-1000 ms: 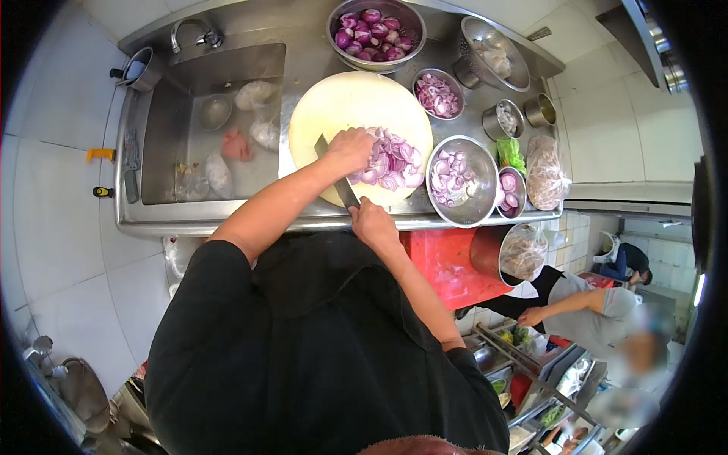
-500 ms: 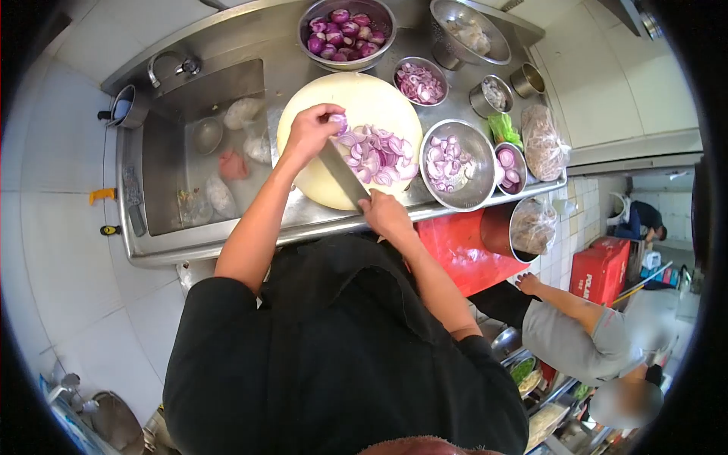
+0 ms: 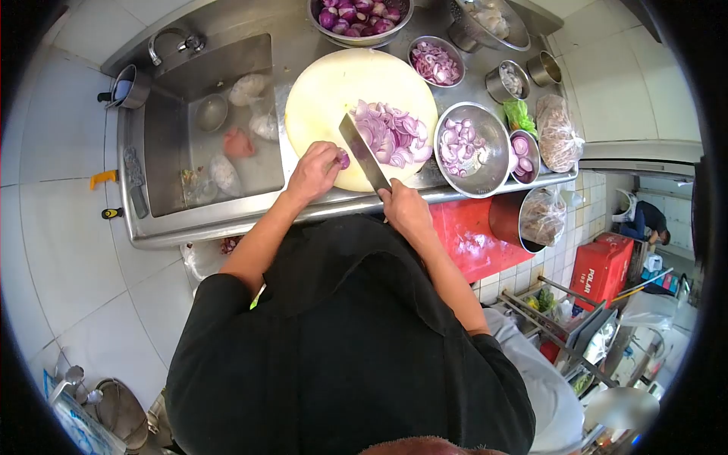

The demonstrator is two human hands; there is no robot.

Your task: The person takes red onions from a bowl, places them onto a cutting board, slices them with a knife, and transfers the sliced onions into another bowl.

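Near the front left edge of the round cream chopping board (image 3: 318,83), my left hand (image 3: 315,171) is closed on a small piece of purple onion (image 3: 343,159). My right hand (image 3: 407,208) grips the handle of a cleaver (image 3: 364,154) at the board's front edge. Its broad blade slants up and to the left across the board, just right of my left hand. Against the blade's right side lies a heap of sliced purple onion (image 3: 396,133). The cleaver's handle is mostly hidden in my fingers.
Right of the board stands a steel bowl (image 3: 497,163) with onion slices. Behind are a bowl of whole peeled onions (image 3: 356,38) and a smaller bowl of slices (image 3: 415,62). The sink (image 3: 174,125) on the left holds bags. A red surface (image 3: 474,243) lies below the counter's right side.
My left hand has moved toward the board's front edge with the onion piece. The cleaver has shifted against the slices. The view has shifted, and a person at right has moved.
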